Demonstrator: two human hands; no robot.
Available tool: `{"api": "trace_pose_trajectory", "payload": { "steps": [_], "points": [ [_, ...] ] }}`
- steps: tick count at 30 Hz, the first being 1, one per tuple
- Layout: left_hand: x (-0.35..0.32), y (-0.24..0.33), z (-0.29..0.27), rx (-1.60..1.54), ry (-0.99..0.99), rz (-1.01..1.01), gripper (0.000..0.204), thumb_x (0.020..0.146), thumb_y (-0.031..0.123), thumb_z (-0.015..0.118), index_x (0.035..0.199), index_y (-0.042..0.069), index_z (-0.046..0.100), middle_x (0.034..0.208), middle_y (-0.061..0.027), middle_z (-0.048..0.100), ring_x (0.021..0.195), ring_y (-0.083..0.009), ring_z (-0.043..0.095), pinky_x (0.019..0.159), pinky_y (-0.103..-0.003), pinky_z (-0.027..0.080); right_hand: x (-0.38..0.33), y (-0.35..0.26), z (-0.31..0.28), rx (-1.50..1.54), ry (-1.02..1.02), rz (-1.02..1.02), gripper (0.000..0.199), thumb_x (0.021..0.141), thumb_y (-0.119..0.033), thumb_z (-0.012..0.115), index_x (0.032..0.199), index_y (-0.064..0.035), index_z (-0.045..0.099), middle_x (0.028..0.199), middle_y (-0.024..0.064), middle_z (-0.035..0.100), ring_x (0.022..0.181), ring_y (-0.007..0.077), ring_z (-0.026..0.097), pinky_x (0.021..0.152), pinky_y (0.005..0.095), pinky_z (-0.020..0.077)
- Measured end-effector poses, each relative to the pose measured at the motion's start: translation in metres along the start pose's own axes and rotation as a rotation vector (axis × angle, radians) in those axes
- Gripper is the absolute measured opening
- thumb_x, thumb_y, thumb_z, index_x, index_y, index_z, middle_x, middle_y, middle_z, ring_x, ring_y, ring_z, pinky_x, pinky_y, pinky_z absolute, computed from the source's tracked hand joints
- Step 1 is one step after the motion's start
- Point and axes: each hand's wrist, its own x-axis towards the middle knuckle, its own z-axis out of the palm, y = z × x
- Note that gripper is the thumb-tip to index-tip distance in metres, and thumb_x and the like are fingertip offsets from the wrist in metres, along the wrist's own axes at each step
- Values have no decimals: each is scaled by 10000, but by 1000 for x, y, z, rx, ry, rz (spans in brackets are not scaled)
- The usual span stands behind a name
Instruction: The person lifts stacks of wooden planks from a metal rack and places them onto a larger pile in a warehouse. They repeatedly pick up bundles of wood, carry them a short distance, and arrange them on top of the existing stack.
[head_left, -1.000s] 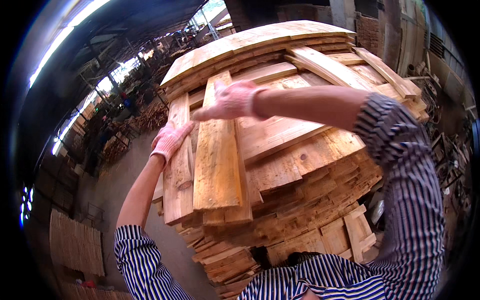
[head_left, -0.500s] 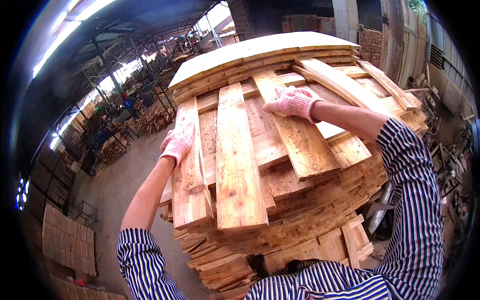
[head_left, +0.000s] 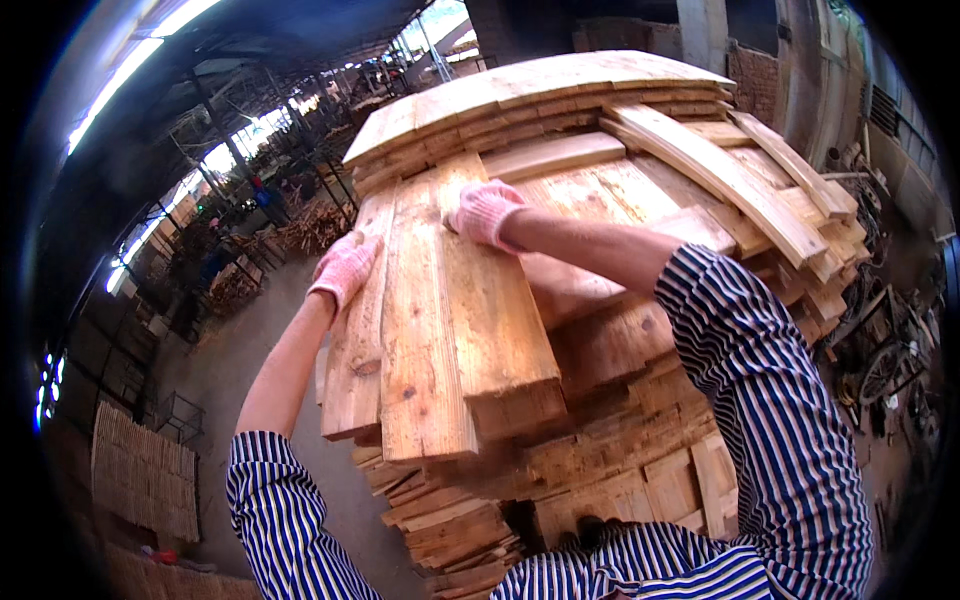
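Observation:
Three wooden boards lie side by side on top of a tall stack of lumber. My left hand (head_left: 345, 268), in a pink knit glove, is closed over the outer edge of the leftmost board (head_left: 353, 385). A knotty middle board (head_left: 418, 340) rests against it. My right hand (head_left: 487, 213), gloved alike, grips the right-hand board (head_left: 503, 330) near its far end, fingers curled at its upper face and edge. The boards' near ends jut toward me past the stack. Some fingertips of both hands are hidden.
Neatly layered pale planks (head_left: 540, 85) rise at the back of the stack. Loose slats (head_left: 720, 180) lie crosswise at the right. Lower board layers (head_left: 640, 415) stick out unevenly below. A bundled pile of thin wood (head_left: 145, 470) stands on the floor at left; scrap clutter lies at right.
My right hand has moved left, bringing the right-hand board with it. The middle board has shifted left too, so the three boards now sit close together. The left hand stays at the outer edge.

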Motion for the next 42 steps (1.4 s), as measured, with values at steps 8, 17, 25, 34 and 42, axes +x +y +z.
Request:
{"api": "trace_pose_trajectory", "payload": {
  "steps": [8,17,25,34,42],
  "points": [
    [-24,-4,-11,210,8,256,373,1044,367,459,1292,131,607,1216,-228,568,1159,-363,573,981,-403,456,-68,57,-18,586,116,4,790,898,-627,589,1412,-29,547,1415,244,577,1278,389,582,1089,461,446],
    [-221,104,-57,298,-416,786,1313,645,825,733,1586,25,288,1618,-315,244,1539,-453,157,1261,-525,118,-202,287,31,242,-74,652,959,811,-662,661,1513,-44,444,1473,212,537,1321,338,550,1095,460,458],
    [-196,84,-52,298,-342,774,1297,637,835,734,1561,19,329,1599,-310,285,1523,-460,204,1261,-490,149,-156,215,8,35,79,824,697,705,-401,727,1328,-105,623,1041,186,674,980,304,679,800,412,587],
    [-104,29,-22,-452,-32,117,1092,815,647,751,1572,3,301,1546,-209,445,1419,-304,429,1149,-422,385,-120,96,-4,520,92,317,727,898,-631,523,1333,-62,646,1312,254,642,1202,381,634,1015,469,503],
    [-72,2,-11,-1025,-328,-265,669,928,423,747,1397,-22,577,1314,-124,660,1124,-201,651,975,-322,522,-128,110,22,704,281,350,867,933,-696,493,1336,70,550,1234,272,671,1143,373,666,953,446,528]
  ]
}}
